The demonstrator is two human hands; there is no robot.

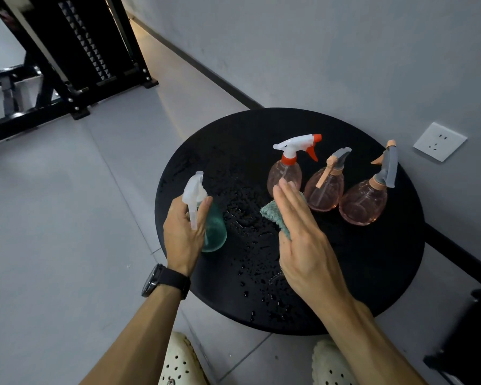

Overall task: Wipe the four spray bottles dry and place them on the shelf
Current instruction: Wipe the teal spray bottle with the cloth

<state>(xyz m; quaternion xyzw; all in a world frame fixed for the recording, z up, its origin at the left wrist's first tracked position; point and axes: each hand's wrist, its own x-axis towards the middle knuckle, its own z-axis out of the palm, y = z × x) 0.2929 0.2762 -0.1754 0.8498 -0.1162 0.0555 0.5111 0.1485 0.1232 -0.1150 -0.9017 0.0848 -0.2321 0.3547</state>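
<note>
Left hand [182, 232] grips the green bottle [214, 229] at the table's [372, 273] nine o'clock, right hand [297, 234] pinching the cloth [272, 215] under straight fingers.

- The left forearm is extended up from the lower edge of the view, bare, with a dark wristwatch [165, 280] strapped at the wrist.
- The left hand [182, 232] is seen from the back; its fingers and thumb are curled round the green spray bottle [214, 229], gripped just below the trigger head.
- The right forearm is extended up from the lower right, also bare.
- The right hand [300, 234] is held edge-on with the fingers straight and close together, pointing away from the body.
- A teal cloth [274, 215] is pinched against the right palm by the thumb, which is mostly hidden behind it.
</note>
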